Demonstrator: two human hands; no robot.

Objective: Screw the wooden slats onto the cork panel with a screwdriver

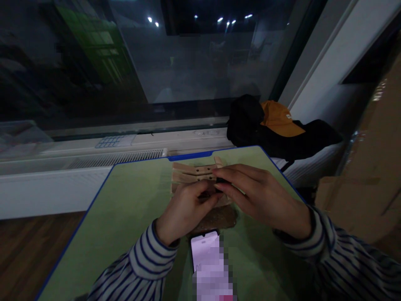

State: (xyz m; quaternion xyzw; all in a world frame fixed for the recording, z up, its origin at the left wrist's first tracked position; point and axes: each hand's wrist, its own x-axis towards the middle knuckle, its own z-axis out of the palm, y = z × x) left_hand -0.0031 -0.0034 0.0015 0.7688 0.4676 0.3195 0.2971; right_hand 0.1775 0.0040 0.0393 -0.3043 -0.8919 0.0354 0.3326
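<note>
Pale wooden pieces with small round holes [194, 169] lie side by side near the far edge of a green table [134, 200]. My left hand [184, 207] is closed over their near side, with thumb and forefinger curled in; what it pinches is hidden. From the right, my right hand [260, 192] reaches over the pieces. Between its thumb and fingers a small dark thing [222, 181] shows; its kind cannot be made out. Under both hands lies a brown slab [219, 219], partly covered by them.
A lit phone [205, 251] lies on the table in front of me, its screen partly blurred out. Behind the table are a radiator [122, 161] and a window. A black bag or garment [247, 125] with an orange cap [282, 119] sits at the right, near a cardboard box [354, 200].
</note>
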